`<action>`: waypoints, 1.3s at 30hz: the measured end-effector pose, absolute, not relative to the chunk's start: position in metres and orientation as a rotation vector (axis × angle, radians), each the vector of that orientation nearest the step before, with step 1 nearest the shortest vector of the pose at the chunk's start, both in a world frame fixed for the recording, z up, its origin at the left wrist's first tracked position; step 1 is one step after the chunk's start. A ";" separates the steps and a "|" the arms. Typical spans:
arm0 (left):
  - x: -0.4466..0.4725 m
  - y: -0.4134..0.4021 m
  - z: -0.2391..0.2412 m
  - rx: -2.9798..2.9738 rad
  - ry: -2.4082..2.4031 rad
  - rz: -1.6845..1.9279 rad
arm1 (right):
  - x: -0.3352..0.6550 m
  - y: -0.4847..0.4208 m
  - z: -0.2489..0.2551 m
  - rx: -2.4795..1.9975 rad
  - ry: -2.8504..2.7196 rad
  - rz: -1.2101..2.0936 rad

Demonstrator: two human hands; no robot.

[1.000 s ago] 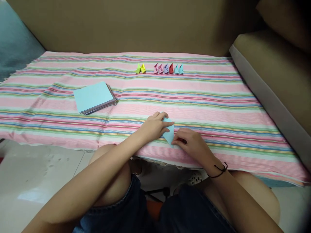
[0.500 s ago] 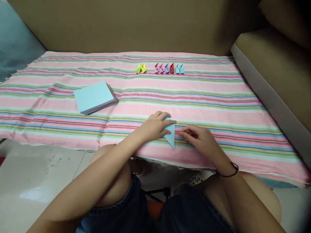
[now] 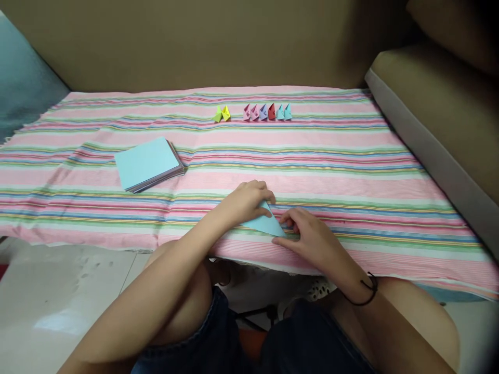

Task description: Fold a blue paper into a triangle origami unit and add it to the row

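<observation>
Folded blue paper [image 3: 268, 225] lies on the striped cloth [image 3: 335, 143], to the right of the paper stack [image 3: 148, 162] and nearer the person. The left hand [image 3: 247, 201], half open with bent fingers, rests on top of it. The right hand [image 3: 307, 232] is partly open at its tip; I can't quite tell if it grips. If the left hand slips, the paper could slide and crease crooked.

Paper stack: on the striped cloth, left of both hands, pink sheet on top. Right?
Not quite: the head view shows the paper stack topped by a light blue sheet, not pink. It is on the striped cloth, left of both the left hand and right hand.
</observation>
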State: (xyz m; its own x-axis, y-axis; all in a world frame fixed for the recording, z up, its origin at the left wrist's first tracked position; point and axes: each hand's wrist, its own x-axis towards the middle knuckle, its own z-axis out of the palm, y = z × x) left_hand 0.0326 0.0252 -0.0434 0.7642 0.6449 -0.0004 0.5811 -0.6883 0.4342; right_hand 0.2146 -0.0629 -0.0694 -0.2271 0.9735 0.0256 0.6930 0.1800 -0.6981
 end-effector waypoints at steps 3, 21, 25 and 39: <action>0.029 0.027 -0.043 2.319 1.019 0.311 | 0.220 -0.061 -0.068 -1.524 -1.888 0.867; 0.031 -0.001 -0.052 2.467 1.005 0.324 | 0.225 -0.053 -0.077 -1.513 -1.884 0.665; 0.031 -0.014 -0.048 2.515 1.062 0.256 | 0.225 -0.053 -0.076 -1.531 -1.892 0.698; 0.023 0.001 -0.041 2.335 1.064 0.287 | 0.216 -0.054 -0.071 -1.575 -1.934 0.716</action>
State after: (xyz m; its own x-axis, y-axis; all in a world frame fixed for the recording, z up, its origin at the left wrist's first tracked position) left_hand 0.0232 0.0007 -0.0410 0.6638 0.7472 -0.0333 0.6293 -0.5338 0.5648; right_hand 0.2157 -0.0540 -0.0705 -0.1710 0.9823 0.0768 0.6955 0.1756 -0.6967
